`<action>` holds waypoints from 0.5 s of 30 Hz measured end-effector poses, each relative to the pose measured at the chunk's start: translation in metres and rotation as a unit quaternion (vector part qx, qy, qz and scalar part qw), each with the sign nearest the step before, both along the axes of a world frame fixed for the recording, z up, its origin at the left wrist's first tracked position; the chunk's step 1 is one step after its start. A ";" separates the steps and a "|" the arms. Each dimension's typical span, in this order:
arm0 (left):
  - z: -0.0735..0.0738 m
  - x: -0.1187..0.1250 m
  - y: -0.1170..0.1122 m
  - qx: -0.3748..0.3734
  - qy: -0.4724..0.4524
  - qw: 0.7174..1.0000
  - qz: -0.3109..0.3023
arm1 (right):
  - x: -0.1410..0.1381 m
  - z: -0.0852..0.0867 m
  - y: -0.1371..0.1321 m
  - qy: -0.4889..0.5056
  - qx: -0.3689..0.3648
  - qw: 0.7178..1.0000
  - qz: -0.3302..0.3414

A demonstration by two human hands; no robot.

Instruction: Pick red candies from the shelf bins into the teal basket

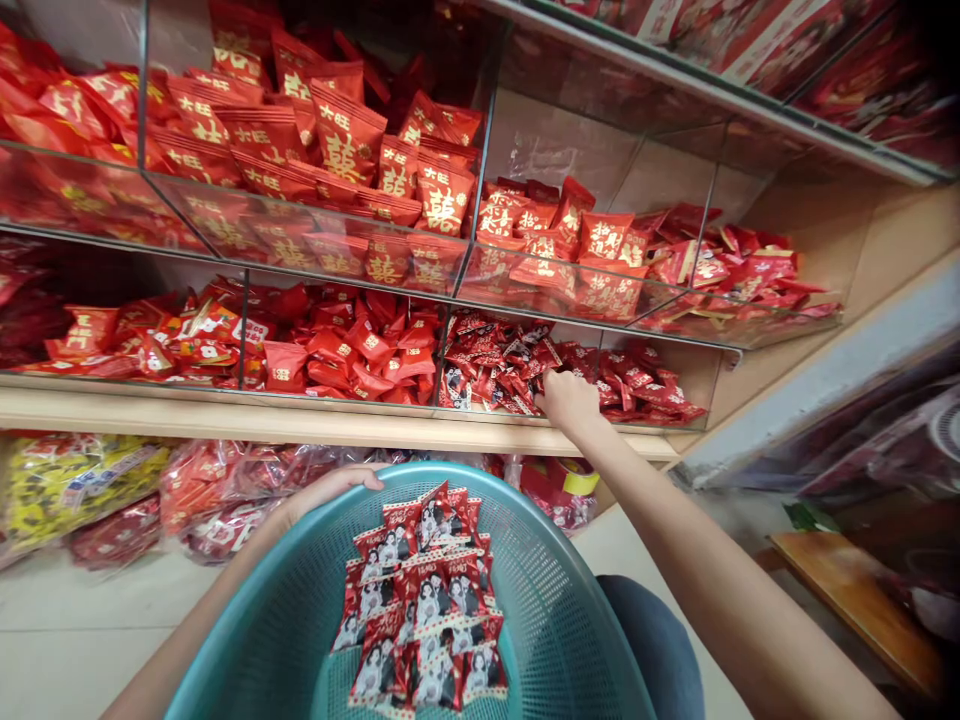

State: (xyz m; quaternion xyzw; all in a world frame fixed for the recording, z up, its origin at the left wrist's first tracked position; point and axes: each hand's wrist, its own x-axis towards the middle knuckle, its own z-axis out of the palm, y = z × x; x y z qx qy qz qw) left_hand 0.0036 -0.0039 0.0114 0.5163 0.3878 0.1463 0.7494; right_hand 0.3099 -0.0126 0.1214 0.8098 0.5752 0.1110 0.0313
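My left hand [341, 487] grips the far left rim of a teal plastic basket [555, 580], fingers over its edge. Inside the basket lie several small red candy packets [431, 590], printed with black-and-white figures and arranged in rough rows. My right hand [570, 402] reaches over the front of a lower shelf compartment, its fingers curled at the small red-and-black wrapped candies [499, 365]. Whatever it may hold is hidden behind the hand. Just right of it sit more red wrapped candies [649, 388] in the neighbouring compartment.
Above, a clear-fronted shelf holds larger red packets with gold characters [349, 135]. Clear dividers [244, 330] split the shelves. Bagged goods [82, 490] lie on the floor below, one yellow. A wooden board [855, 600] is at the right, and a knee [656, 640] beside the basket.
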 end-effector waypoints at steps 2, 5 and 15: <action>-0.001 0.000 0.001 0.000 -0.003 1.000 -0.001 | -0.001 -0.001 -0.001 -0.006 0.002 1.000 0.005; -0.003 -0.001 0.001 0.000 -0.004 1.000 -0.003 | 0.000 0.001 -0.005 -0.013 0.011 1.000 0.007; -0.005 -0.004 0.003 0.016 -0.016 0.999 -0.027 | 0.009 0.025 -0.062 0.081 0.187 0.976 0.078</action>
